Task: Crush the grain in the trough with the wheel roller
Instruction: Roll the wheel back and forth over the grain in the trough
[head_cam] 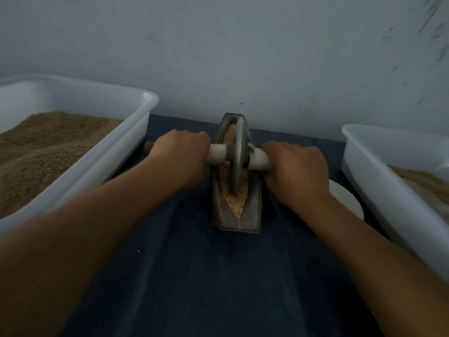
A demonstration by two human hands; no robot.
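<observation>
cloth: dark blue table cover (194, 276), wrinkled, runs under everything
trough: narrow metal boat-shaped trough (252, 212) dead centre, pale crushed grain (237, 205) lying along its groove
roller: metal wheel roller (237, 154) standing upright in the groove, sitting in the grain
left hand (181, 158): fingers wrapped round the left end of the pale axle handle (217, 153)
right hand (297, 171): wrapped round the right end
left tub (136, 132): white plastic, heaped with brown meal (48, 152)
right tub (379, 190): white, some brownish stuff inside, probably the same
plate (345, 198): white, mostly hidden by the right wrist
wall (243, 57): plain grey-white, right behind the trough

The trough (237, 190) is lying lengthwise on the surface (218, 276), its far end against the wall (243, 57). The wheel roller (237, 156) is standing in it among the grain (237, 203). Tubs are sitting at left (116, 152) and right (379, 181).
</observation>
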